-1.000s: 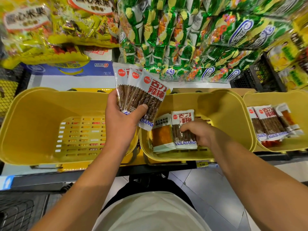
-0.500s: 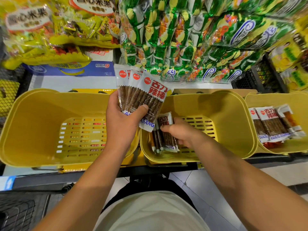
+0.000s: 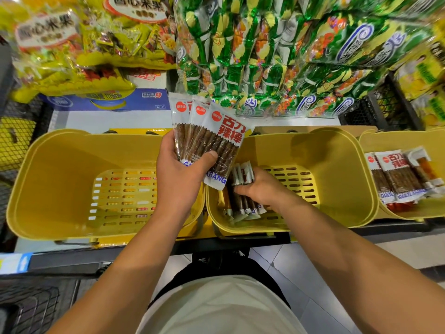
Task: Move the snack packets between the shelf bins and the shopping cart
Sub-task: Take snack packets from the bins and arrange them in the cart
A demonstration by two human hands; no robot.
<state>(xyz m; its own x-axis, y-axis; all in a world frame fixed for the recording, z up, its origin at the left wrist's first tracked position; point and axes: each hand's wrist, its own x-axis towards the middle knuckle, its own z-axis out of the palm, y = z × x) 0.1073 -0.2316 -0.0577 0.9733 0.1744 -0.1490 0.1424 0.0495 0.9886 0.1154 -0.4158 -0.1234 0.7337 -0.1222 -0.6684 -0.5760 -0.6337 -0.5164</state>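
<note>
The left hand (image 3: pixel 179 179) holds a fan of three snack packets (image 3: pixel 209 138) upright above the gap between the left bin (image 3: pixel 55 179) and the middle bin (image 3: pixel 337 174), thumb pressed across their fronts. The right hand (image 3: pixel 262 189) grips a small bunch of packets (image 3: pixel 240 189) on edge inside the middle bin. More packets (image 3: pixel 397 177) lie flat in the right bin (image 3: pixel 409 141), under hanging green snack bags (image 3: pixel 277 51)
</note>
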